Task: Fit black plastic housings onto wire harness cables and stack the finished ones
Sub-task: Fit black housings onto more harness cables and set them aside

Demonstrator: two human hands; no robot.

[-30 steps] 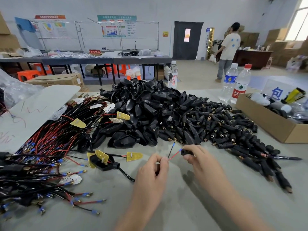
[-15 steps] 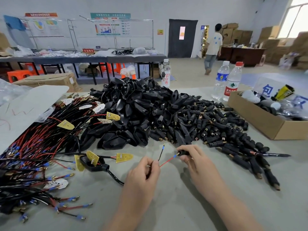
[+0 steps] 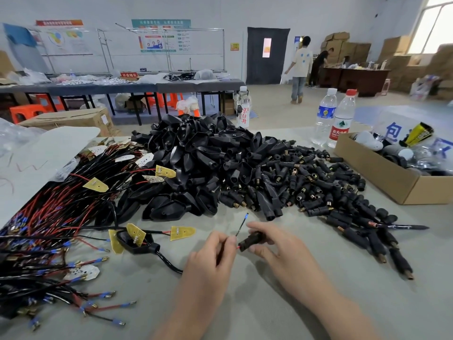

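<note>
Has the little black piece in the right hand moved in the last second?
Yes. The housing in the right hand slid left along the red wire toward the left hand, farther from the pile's near edge.

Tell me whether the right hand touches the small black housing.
Touching. The head view shows the right hand pinching the small black housing between thumb and fingers.

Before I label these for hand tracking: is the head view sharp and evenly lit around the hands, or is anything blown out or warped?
Head view: the left hand pinching the wires and the right hand holding the black housing are sharp, with soft shadows on the table; the window at top right is blown out; wide-angle bending curves the edges.
</note>
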